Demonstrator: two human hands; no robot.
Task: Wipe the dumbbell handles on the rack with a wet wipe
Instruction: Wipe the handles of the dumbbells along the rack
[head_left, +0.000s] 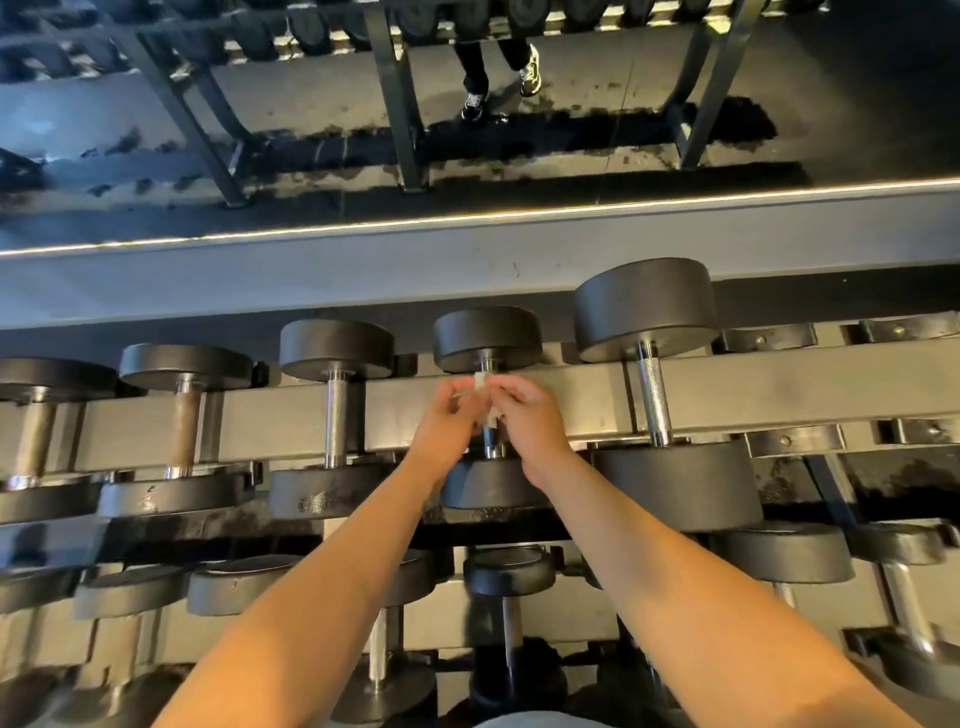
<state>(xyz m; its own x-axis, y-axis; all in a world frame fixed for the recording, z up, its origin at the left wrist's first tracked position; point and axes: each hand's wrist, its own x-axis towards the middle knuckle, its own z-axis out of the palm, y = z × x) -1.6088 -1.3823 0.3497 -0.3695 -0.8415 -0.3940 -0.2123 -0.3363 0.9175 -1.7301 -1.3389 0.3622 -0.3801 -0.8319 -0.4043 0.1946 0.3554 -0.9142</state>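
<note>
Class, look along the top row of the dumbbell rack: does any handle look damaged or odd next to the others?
Yes. The second dumbbell from the left has a brown, rusty-looking handle, while the neighbouring handle is bright chrome. Both hands hold the wet wipe at another dumbbell.

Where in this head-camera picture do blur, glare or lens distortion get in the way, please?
Head view: both hands, left hand and right hand, and the wet wipe are motion-blurred; the light strip glares; wide-angle distortion bows the rack beam.

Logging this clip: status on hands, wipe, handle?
Left hand and right hand pinch wet wipe over dumbbell handle. Nothing blocking.
</note>
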